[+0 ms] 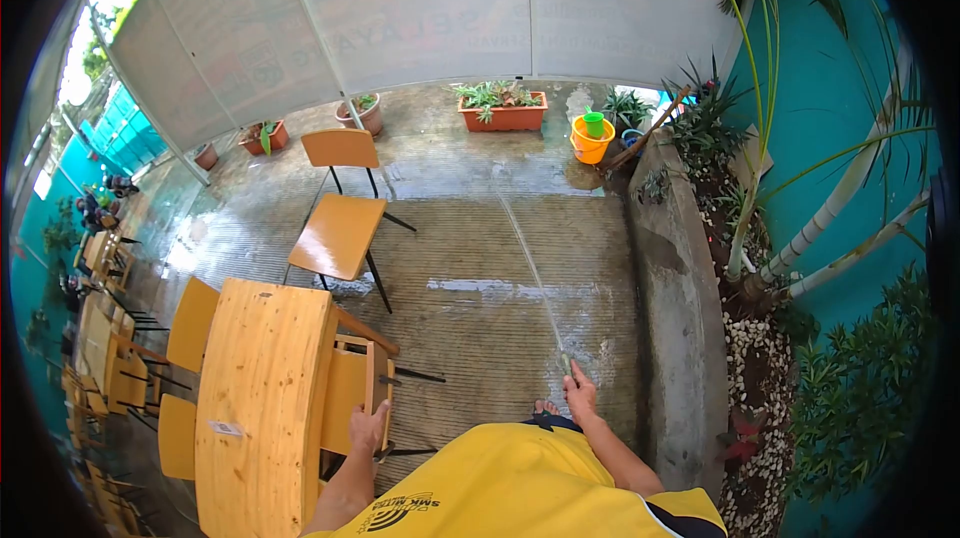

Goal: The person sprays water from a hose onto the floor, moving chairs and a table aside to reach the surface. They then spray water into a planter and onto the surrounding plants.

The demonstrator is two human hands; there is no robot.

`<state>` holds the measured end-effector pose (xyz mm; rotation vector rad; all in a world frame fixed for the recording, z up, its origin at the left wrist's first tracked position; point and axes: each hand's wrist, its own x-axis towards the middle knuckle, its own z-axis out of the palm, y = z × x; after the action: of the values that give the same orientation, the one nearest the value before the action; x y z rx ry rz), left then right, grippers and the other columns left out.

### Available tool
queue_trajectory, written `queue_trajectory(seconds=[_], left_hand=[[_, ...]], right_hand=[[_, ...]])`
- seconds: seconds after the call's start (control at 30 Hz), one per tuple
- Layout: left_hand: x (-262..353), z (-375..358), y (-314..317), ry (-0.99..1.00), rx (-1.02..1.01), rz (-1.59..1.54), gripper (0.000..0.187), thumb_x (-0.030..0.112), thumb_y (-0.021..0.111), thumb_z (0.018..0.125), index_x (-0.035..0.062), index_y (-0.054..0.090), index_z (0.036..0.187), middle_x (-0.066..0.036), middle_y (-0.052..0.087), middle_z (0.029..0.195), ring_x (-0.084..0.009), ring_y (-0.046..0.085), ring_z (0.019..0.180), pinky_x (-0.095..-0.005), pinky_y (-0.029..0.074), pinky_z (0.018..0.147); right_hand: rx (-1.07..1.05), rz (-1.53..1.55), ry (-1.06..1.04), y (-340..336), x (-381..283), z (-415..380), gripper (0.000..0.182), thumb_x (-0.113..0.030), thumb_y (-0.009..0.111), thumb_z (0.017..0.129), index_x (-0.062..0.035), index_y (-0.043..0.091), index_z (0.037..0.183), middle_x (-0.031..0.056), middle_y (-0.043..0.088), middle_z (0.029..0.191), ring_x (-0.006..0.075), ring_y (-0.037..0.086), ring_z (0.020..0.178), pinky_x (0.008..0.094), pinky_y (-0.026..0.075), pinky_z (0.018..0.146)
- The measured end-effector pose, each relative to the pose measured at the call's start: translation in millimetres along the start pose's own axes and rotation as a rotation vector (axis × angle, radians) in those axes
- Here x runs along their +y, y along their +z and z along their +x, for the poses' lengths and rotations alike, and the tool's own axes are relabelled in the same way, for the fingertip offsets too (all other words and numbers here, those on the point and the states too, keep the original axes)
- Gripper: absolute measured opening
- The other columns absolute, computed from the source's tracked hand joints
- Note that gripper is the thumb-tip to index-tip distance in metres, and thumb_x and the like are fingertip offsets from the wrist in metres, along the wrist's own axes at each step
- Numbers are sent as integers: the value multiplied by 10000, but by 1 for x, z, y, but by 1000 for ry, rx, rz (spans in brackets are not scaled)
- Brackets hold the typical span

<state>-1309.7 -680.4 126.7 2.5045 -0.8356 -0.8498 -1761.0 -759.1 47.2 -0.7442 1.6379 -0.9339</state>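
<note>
Our right hand (581, 400) was wrapped around a short greenish hose end (566, 364), just ahead of our yellow shirt (520, 483) and above the ribbed floor (480, 358), near and right of the middle. From it a thin water jet (530, 253) ran toward the far side, over wet, shining ground. Our left hand (368, 426) touched the near end of the backrest of a wooden chair (342, 400), though we could not tell whether its fingers were clenched there or only rested. That chair stood against the right side of a pale wooden tabletop (265, 368), which bore a small white label (226, 428), and two orange-brown chair backs (178, 438) stood along its left side. Beyond the tabletop's far end we saw another chair (338, 236), upright on dark legs. Far and right, near the concrete kerb (680, 338), stood an orange bucket (592, 150) with a green container (595, 124) at its top; to its left lay a long terracotta-coloured planter (503, 118) with leafy plants, in front of a pale banner (430, 18). Right of the kerb we had white pebbles (755, 388), slender trunks (830, 228) and a teal wall (850, 283).
</note>
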Motion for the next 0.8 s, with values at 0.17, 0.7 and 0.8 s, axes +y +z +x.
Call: queue_trajectory(seconds=[0.17,0.7,0.8], left_hand=[[-2,0,2,1,11,-2,784,513,740,795,-58,543,1294,-260,621,1239,-391,576,1182,-412,444,1007],[15,-14,-4,16,22,-76,677,401,751,825,-68,554,1271,-248,640,1203,-379,599,1136,-407,461,973],[22,-20,-6,13,16,-69,658,388,748,827,-66,560,1264,-246,646,1192,-375,604,1127,-405,467,961]], right_hand=[[-2,19,-6,-1,-1,-2,519,-81,588,957,-172,491,1459,-10,584,761,82,478,596,260,452,561],[32,53,-83,2,6,9,525,-69,598,954,-237,514,1444,-26,534,779,78,412,599,265,431,532],[58,36,-92,-1,4,7,520,-77,603,952,-168,497,1453,-20,586,768,73,469,614,249,455,577]])
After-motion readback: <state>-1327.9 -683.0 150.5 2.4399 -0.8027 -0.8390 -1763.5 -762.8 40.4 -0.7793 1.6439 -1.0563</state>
